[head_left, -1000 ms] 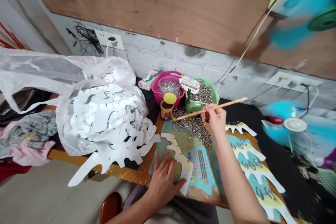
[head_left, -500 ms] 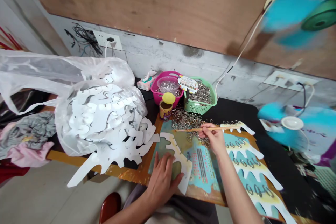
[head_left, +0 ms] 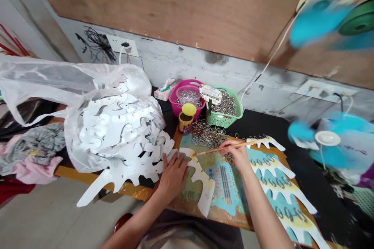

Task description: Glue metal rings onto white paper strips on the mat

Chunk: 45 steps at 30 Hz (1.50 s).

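A white scalloped paper cut-out [head_left: 205, 188] lies on a paint-spattered board [head_left: 230, 211] at lower center of the frame, its upper end near the board's left edge. The left hand [head_left: 173, 175] is open, palm down with fingers spread, and rests on white paper at the cut-out's upper end. The right hand [head_left: 237, 156] is closed in a pinch around a thin wooden stick [head_left: 212, 150], whose tip points left, just above the cut-out. Whether the tip touches the paper is hard to tell.

A loose heap of metal rings [head_left: 207, 134] lies at the board's top edge, just beyond the right hand. Along the right side of the board sit more white cut-outs [head_left: 279, 181] with rings laid on them. At upper center stand a tin can [head_left: 185, 123] with a yellow lid [head_left: 189, 109], a pink basin [head_left: 179, 105] holding a clear plastic bowl [head_left: 188, 94], and a green basket [head_left: 230, 118] full of rings. To the left, a translucent plastic bag [head_left: 37, 81] holds a large stack of white cut-outs [head_left: 117, 124] — some spill out toward the board. Blurred blue fans [head_left: 317, 27] spin at the right edge.
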Each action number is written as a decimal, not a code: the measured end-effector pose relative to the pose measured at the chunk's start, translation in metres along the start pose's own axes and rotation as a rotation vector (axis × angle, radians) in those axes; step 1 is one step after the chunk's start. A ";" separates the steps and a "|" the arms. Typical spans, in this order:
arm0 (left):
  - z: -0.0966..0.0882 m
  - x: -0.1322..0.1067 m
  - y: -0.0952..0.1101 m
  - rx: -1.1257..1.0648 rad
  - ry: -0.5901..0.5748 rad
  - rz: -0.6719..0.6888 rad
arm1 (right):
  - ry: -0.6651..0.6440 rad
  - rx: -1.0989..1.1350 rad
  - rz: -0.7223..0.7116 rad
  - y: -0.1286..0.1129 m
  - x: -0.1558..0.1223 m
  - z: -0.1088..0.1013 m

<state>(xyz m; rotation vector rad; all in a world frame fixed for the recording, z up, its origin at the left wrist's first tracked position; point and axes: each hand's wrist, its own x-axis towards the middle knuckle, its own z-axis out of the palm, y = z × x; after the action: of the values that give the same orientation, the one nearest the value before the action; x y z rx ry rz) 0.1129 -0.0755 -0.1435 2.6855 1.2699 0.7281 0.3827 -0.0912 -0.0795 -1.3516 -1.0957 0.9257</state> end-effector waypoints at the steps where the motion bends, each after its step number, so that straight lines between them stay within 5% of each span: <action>1: 0.001 0.000 0.000 0.008 0.003 0.002 | 0.007 0.010 0.003 0.000 0.001 0.001; 19: 0.005 -0.001 0.003 0.020 -0.013 -0.016 | -0.056 0.027 -0.009 -0.009 0.014 0.026; 45: 0.007 0.007 0.003 -0.057 -0.091 -0.086 | -0.070 -0.001 0.023 -0.013 0.019 0.003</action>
<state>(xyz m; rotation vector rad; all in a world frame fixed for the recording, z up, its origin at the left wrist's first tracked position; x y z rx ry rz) 0.1217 -0.0710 -0.1462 2.5700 1.3127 0.6144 0.3835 -0.0728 -0.0660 -1.3435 -1.1356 0.9966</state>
